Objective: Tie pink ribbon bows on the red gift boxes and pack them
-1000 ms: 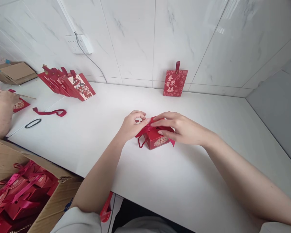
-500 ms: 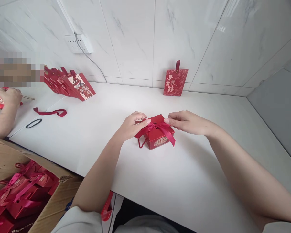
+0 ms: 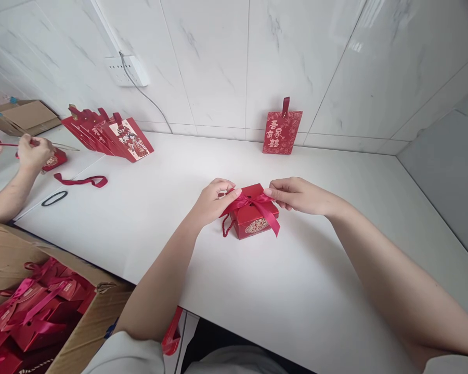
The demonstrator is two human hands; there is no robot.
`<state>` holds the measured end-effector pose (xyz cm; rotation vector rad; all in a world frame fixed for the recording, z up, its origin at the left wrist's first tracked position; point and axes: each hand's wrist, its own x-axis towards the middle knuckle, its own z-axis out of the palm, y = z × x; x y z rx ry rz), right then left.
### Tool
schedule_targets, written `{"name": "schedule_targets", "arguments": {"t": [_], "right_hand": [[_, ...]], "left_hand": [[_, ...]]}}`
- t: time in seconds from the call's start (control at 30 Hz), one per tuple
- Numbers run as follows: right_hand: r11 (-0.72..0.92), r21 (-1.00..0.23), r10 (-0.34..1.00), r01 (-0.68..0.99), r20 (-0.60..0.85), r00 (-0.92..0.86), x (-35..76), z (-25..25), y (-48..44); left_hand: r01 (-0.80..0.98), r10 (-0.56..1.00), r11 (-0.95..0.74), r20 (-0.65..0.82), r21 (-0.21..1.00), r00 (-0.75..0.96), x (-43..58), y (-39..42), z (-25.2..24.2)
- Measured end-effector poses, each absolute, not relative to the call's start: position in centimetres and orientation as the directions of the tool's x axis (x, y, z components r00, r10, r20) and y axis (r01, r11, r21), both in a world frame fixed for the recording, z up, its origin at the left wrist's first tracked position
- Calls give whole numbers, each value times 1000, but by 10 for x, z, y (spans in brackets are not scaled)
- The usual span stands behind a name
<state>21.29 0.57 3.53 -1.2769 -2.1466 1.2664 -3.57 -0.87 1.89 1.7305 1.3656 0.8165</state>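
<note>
A small red gift box [image 3: 253,223] with a gold round pattern stands on the white table, a twisted red cord at its left side. A pink-red ribbon [image 3: 268,214] is tied in a bow on its top. My left hand [image 3: 217,200] pinches the bow's left part between thumb and fingers. On the other side, my right hand [image 3: 292,195] grips the bow's right part, its thumb at the box's upper right edge.
Red cards [image 3: 130,140] and one more card [image 3: 282,132] lean by the wall. A ribbon strip [image 3: 81,181] and black loop [image 3: 54,198] lie left. A carton [image 3: 78,332] holds several red boxes. Another person's hand [image 3: 35,151] works near a red box at far left.
My hands have barely moved; the box has shifted slightly and the bow's tails hang a little differently. At far left, the other person's hand has moved right and up, off the red box.
</note>
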Motion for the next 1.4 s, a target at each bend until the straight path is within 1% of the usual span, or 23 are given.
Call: {"name": "schedule_targets", "arguments": {"t": [0.1,0.2,0.37,0.57,0.67,0.8,0.9,1.0,1.07,1.1,1.17,1.27,1.33,1.4], "right_hand": [[167,-834,834,526,-165,-526,213,37,5],[192,-847,794,496,-162,-585,215,37,6],[222,-858,766,463,-140,-627,217,31,8],[239,-897,746,373,-77,-662,218,23,13],[243,-904,743,353,-61,-667,217,20,15],[259,-896,753,362,-47,-656,214,19,16],[254,-882,790,396,-47,-611,213,20,16],[203,-897,834,393,-52,-549,217,21,17],[157,-917,857,366,-58,-512,223,22,19],[141,-922,869,360,-59,-491,226,23,20],[129,-918,884,376,-66,-463,233,22,23],[118,-907,855,403,-114,-507,238,18,26],[92,-933,811,348,-132,-569,236,12,28],[37,-969,791,243,-120,-600,229,1,29]], "left_hand": [[480,977,-106,1,871,215,-36,-9,19],[477,974,-106,-6,872,227,-37,-8,21],[504,970,-160,41,849,240,-42,-6,22],[521,965,-173,39,836,258,-47,-2,22],[521,956,-195,43,831,289,-48,-2,23],[529,954,-218,64,820,294,-47,-3,23],[545,963,-229,105,807,249,-45,-3,21],[510,978,-196,133,838,159,-47,-1,21],[458,982,-178,124,871,146,-50,-1,21],[444,979,-179,112,878,172,-52,-1,22],[456,957,-196,69,868,281,-54,-4,23],[481,898,-201,-36,853,439,-53,-10,21],[456,886,-186,-52,870,460,-48,-12,17],[431,910,-188,-9,883,415,-40,-11,11]]}}
